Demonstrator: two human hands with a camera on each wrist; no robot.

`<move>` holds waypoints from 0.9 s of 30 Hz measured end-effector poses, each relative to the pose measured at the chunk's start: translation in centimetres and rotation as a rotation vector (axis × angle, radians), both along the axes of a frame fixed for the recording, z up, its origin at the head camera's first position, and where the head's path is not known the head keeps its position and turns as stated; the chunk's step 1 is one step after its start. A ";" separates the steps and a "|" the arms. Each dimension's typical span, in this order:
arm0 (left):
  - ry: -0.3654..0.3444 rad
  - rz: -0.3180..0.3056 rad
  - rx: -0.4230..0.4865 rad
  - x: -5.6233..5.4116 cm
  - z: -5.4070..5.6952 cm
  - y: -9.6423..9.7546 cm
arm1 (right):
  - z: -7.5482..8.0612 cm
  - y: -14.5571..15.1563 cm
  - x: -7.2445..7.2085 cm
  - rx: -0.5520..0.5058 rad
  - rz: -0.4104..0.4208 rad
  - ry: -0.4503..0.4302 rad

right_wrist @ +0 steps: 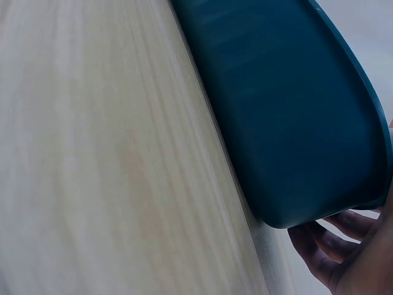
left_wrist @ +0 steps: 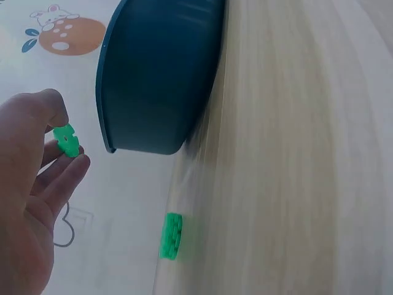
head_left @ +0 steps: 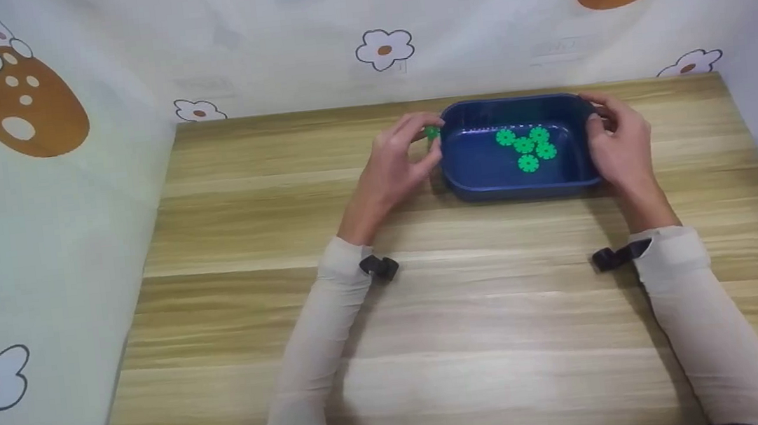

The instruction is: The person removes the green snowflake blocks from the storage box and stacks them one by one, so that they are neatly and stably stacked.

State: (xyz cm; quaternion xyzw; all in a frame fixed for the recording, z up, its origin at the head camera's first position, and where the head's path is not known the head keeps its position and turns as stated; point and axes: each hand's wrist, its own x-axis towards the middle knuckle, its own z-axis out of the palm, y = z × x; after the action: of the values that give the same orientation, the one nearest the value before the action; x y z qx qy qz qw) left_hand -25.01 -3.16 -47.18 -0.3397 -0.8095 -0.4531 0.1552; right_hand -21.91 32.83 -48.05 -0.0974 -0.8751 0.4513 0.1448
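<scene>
A dark blue plastic tub (head_left: 524,190) with rounded corners stands near the back of the table. Inside it lie several green notched discs (head_left: 525,145). Just left of the tub is my left hand (head_left: 392,165), pinching one green notched disc (left_wrist: 66,141) between thumb and fingers beside the rim. My right hand (head_left: 625,141) grips the tub's right end, with its thumb at the rim and its fingers (right_wrist: 313,249) around the outer wall. In the left wrist view, a small stack of green discs (left_wrist: 172,236) sits on the table; the left hand hides it in the head view.
The wood-grain table (head_left: 446,318) runs back to a white patterned cloth wall (head_left: 292,59) close behind the tub. Similar walls rise at the left and right. Both forearms wear pale sleeves, with a small black wrist camera (head_left: 381,267) on the left one.
</scene>
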 end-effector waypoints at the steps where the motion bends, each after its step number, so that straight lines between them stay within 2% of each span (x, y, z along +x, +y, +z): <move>1: 0.000 -0.004 0.003 0.0 0.0 -0.2 | 0.0 0.0 0.0 -0.001 0.000 0.000; 6: 0.004 0.002 -0.007 0.2 -0.2 -1.1 | 0.0 0.1 0.0 -0.003 0.002 -0.001; 18: -0.102 0.048 -0.050 0.4 -0.3 -2.7 | -0.2 0.1 -0.2 -0.009 0.006 -0.004; 27: -0.061 0.064 -0.170 0.2 -1.1 -4.3 | -0.4 0.1 -0.3 -0.030 -0.011 0.013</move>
State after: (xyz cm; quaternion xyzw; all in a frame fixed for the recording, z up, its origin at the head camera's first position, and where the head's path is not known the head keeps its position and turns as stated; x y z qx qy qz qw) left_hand -24.81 -7.46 -48.28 -0.3118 -0.8598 -0.3877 0.1155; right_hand -22.18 32.89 -48.42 -0.1013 -0.8669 0.4641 0.1512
